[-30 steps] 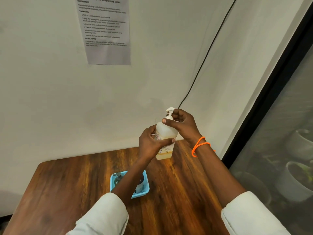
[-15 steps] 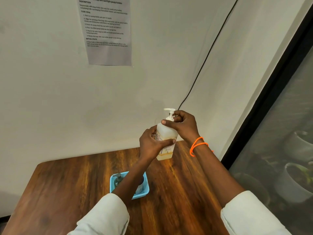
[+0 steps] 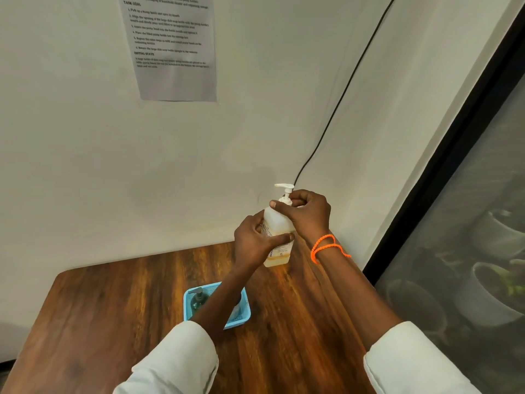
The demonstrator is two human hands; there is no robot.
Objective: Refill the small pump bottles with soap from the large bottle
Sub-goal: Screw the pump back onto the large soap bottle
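The large translucent soap bottle (image 3: 277,223) with a white pump head (image 3: 285,188) stands upright at the far edge of the wooden table (image 3: 113,322), a little yellowish soap at its bottom. My left hand (image 3: 252,240) wraps around the bottle's body. My right hand (image 3: 308,211) grips its neck just under the pump. A blue basket (image 3: 243,317) lies nearer to me, holding a small dark green pump bottle (image 3: 197,301) and another bottle mostly hidden behind my left forearm.
A printed instruction sheet (image 3: 170,46) hangs on the white wall, and a black cable (image 3: 341,95) runs down to the table's back edge. A dark-framed glass pane (image 3: 468,209) with pots behind it stands to the right. An orange bracelet (image 3: 326,247) circles my right wrist.
The pump nozzle has turned from pointing right to pointing left as my right hand twists at the neck. The bottle and my left hand stay in place.
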